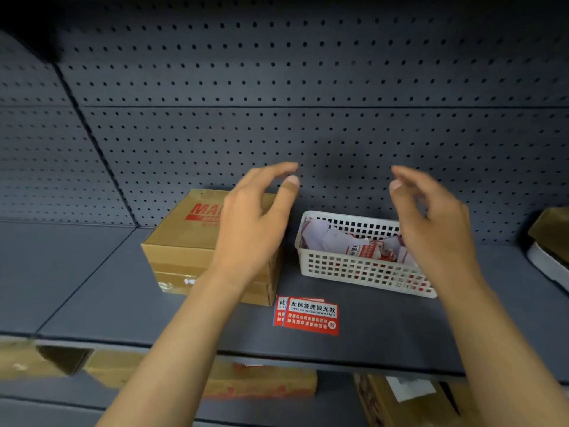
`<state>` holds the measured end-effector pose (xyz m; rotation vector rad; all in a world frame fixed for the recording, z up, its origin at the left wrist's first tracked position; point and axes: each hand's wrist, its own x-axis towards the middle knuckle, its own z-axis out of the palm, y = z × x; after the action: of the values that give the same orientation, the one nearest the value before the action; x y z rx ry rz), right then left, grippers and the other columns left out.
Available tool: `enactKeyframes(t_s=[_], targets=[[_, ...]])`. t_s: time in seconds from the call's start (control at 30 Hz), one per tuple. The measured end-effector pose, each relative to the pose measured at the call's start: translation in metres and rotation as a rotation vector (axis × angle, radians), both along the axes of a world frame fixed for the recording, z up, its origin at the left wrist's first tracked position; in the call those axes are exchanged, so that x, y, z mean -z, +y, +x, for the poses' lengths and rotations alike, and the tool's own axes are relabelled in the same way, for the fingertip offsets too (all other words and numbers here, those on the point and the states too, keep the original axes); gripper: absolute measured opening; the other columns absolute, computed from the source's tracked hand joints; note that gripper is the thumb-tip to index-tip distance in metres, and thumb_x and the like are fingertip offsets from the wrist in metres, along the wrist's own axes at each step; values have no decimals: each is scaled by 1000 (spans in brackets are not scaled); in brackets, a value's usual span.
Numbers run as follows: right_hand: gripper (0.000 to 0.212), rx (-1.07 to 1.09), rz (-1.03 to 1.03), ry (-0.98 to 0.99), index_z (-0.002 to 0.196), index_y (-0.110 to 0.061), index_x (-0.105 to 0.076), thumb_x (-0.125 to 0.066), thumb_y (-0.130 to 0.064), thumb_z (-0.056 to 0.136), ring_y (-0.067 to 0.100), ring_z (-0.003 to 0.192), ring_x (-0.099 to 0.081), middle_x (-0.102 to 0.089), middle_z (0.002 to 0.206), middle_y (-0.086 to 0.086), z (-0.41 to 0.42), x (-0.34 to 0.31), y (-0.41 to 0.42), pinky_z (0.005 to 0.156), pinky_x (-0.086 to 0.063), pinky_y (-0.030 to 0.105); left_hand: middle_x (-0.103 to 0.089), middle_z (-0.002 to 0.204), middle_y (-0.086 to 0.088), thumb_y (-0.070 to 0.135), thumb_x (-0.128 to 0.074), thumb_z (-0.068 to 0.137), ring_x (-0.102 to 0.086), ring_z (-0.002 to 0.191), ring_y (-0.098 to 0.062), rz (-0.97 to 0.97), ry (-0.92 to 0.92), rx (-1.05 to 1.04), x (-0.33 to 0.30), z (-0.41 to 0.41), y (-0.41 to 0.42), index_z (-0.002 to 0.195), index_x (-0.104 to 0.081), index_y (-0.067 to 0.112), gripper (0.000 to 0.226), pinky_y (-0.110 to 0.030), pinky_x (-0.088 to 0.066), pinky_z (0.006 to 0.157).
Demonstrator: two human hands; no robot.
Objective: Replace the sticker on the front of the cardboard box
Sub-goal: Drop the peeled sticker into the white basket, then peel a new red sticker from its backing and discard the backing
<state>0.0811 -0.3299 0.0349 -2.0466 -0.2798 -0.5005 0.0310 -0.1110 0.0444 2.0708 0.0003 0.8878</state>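
Observation:
A brown cardboard box (181,241) with red print on its lid stands on a dark grey shelf (92,288); clear tape runs across its front. My left hand (255,223) hovers above the box's right half, fingers apart and curled, holding nothing. My right hand (431,223) is raised over a white perforated basket (348,266), also open and empty. A small stack of red and white stickers (309,315) lies flat on the shelf in front of the box's right corner. No sticker shows on the part of the box front that my left arm leaves visible.
The basket holds crumpled sticker scraps and backing paper (363,245). A perforated back panel (277,118) closes the shelf behind. Another box and a white tray (548,257) sit at the right edge. More cardboard boxes (261,383) lie on the lower shelf.

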Motion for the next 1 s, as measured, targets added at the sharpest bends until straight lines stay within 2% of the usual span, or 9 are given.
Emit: enactKeyframes(t_s=[0.17, 0.33, 0.43, 0.5, 0.6, 0.67, 0.73, 0.87, 1.0], targets=[[36, 4, 41, -97, 132, -37, -60, -50, -44, 99, 6, 122, -58, -65, 128, -17, -35, -18, 20, 110, -44, 42, -67, 114, 17, 40, -51, 97, -67, 102, -9, -64, 13, 41, -3, -29, 17, 118, -69, 33, 28, -39, -54, 90], [25, 46, -48, -146, 118, -28, -70, -58, -29, 97, 15, 100, -63, -68, 106, -11, -63, -6, 47, 93, -52, 40, -71, 107, 14, 35, -53, 97, -67, 97, -4, -106, 36, 97, 9, -54, 37, 115, -71, 32, 25, -26, -52, 88], [22, 32, -246, 12, 112, -31, -72, -62, -28, 92, 15, 93, -62, -69, 97, -13, -63, 24, 58, 87, -54, 42, -71, 99, 16, 32, -54, 98, -64, 87, 2, -85, 129, 134, 32, -60, 41, 116, -71, 30, 24, -10, -46, 75], [27, -17, -391, 202, 116, -30, -71, -66, -31, 89, 16, 98, -64, -69, 102, -11, -63, 51, 68, 88, -54, 40, -72, 93, 15, 31, -55, 96, -65, 82, -1, -2, 196, 176, 55, -63, 42, 115, -69, 30, 24, -18, -51, 73], [46, -61, -558, 408, 131, -27, -63, -70, -39, 87, 23, 119, -60, -65, 127, 0, -65, 89, 79, 98, -50, 39, -71, 96, 9, 25, -60, 89, -68, 85, -11, 231, 276, 210, 94, -62, 44, 115, -68, 28, 27, -36, -58, 75], [59, -74, -665, 469, 140, -23, -55, -69, -43, 87, 25, 129, -53, -57, 139, 4, -64, 100, 79, 106, -45, 38, -69, 103, 5, 17, -64, 88, -68, 90, -14, 301, 317, 224, 113, -60, 47, 119, -67, 26, 32, -39, -58, 77], [65, -97, -761, 506, 144, -19, -51, -70, -45, 87, 26, 131, -48, -54, 140, 6, -61, 101, 74, 108, -41, 38, -66, 112, 1, 17, -64, 89, -67, 98, -16, 313, 342, 231, 123, -57, 52, 126, -64, 24, 38, -39, -58, 83], [51, -106, -797, 525, 126, -17, -63, -74, -44, 84, 25, 122, -47, -55, 125, 7, -53, 99, 68, 100, -42, 35, -61, 127, -5, 19, -63, 90, -57, 119, -27, 357, 408, 164, 131, -45, 59, 132, -60, 19, 42, -38, -53, 94], [40, -137, -854, 559, 108, -18, -65, -74, -46, 82, 24, 121, -43, -52, 121, 5, -44, 96, 67, 100, -41, 36, -61, 122, -1, 17, -64, 91, -56, 118, -23, 323, 383, 162, 135, -41, 56, 124, -67, 23, 34, -36, -55, 90]])
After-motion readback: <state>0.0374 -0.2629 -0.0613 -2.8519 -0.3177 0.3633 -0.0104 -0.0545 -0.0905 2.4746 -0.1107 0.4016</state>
